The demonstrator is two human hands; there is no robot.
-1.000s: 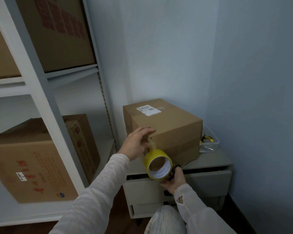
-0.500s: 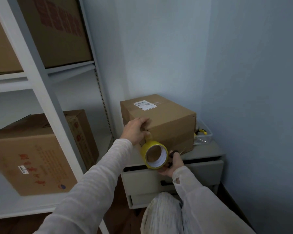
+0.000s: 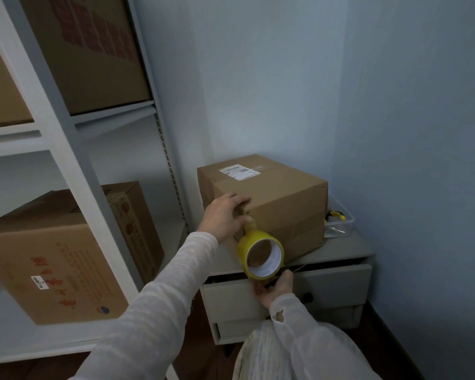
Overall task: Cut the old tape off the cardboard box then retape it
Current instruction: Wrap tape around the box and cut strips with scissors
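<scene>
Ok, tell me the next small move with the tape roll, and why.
Probably draw the yellow tape roll rightward along the front seam of the cardboard box: the left hand pins the tape end at the near corner, while the right hand holds the roll just below.

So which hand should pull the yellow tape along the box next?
Right, probably. The right hand grips the tape roll from below, while the left hand rests on the cardboard box corner where the strip ends.
</scene>
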